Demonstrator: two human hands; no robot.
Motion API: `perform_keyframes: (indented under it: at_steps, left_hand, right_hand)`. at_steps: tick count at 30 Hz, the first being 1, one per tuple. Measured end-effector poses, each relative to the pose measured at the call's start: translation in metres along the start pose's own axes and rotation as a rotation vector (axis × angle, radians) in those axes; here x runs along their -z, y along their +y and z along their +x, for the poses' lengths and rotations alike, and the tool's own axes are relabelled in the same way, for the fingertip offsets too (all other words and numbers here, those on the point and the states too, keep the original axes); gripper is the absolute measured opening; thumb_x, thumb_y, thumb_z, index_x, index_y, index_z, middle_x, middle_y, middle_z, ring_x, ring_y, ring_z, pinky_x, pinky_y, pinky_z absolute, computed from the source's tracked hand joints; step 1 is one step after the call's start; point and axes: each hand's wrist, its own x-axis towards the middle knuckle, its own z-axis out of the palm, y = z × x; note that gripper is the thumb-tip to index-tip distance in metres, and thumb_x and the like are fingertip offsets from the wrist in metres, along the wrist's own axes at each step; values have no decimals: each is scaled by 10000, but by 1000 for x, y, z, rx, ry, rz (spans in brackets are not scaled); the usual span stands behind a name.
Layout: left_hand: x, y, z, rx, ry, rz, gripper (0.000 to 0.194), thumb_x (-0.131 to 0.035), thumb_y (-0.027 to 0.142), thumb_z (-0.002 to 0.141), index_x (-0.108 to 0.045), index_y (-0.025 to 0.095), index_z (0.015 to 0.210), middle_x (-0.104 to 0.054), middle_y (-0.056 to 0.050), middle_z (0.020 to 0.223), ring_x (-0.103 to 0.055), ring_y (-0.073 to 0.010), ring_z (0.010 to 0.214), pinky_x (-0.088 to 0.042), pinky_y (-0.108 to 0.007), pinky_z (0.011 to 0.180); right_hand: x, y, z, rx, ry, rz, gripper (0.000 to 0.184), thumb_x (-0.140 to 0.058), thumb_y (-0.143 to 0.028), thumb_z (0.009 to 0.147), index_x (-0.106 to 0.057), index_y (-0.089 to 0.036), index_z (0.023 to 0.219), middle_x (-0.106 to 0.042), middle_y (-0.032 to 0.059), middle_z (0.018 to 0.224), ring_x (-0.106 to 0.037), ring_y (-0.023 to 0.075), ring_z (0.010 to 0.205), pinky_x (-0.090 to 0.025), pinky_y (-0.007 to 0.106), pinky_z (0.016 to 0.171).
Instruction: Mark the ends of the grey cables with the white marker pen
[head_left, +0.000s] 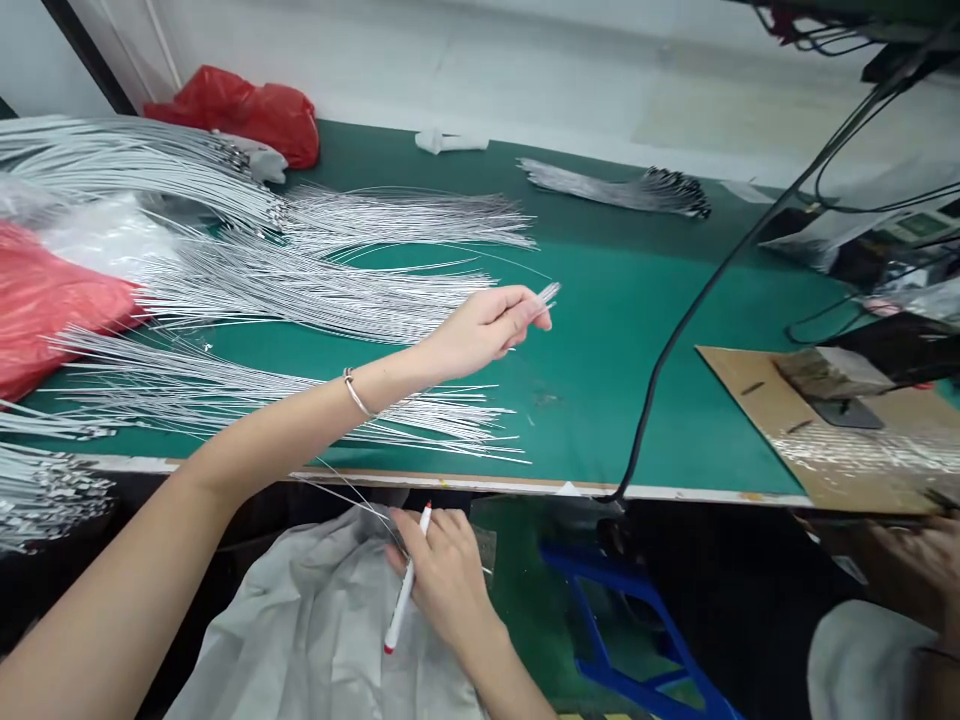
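My left hand (pixel 501 325) reaches over the green table, its fingers closed round the ends of several thin pale wires (pixel 550 293). Beneath that arm lie loose bundles of the same grey-white wires (pixel 322 285), and a nearer bundle (pixel 442 415) runs along the front of the table. Over my lap, my right hand (pixel 450 575) is closed on a white marker with red ends (pixel 405 590). A few thin wires (pixel 345 497) also run into its fingers; their far ends are hidden.
Red plastic bags (pixel 277 115) lie at the back left and left edge. A small wire bundle with dark ends (pixel 615 188) rests at the back. A black cable (pixel 667 340) crosses the table before a cardboard sheet (pixel 750 400). Another person's hand (pixel 922 550) shows at far right.
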Motion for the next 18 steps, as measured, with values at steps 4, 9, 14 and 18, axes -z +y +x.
perform_keyframes:
  at_steps: [4,9,14,18]
  left_hand:
    - [10,15,-3,-8,45,-28,265,-350,177,974,-489,126,754,-306,72,539,-281,-15,414,-198,-153,394]
    - [19,52,-15,-65,112,84,239,-364,219,973,-493,128,794,-315,72,580,-310,25,399,-188,-127,420]
    - [33,98,-29,-219,158,180,245,-324,217,968,-507,100,854,-317,76,590,-328,44,411,-206,-102,465]
    - [66,139,-35,-374,170,404,483,-21,123,966,-437,-74,1110,-361,49,705,-455,58,552,-296,-184,625]
  right_hand:
    - [0,2,2,36,93,-14,232,-473,-85,866,-632,-175,1010,-644,27,664,-517,149,582,-324,295,617]
    - [26,35,44,149,155,-138,270,-450,-58,868,-657,-188,981,-672,54,722,-527,176,666,-331,317,657]
    - [13,66,82,193,97,-168,199,-517,-90,856,-678,-205,872,-715,70,901,-570,244,927,-389,359,750]
    - [-11,77,84,213,112,-47,149,-556,-224,876,-677,-209,962,-691,84,1075,-464,293,1230,-417,456,919]
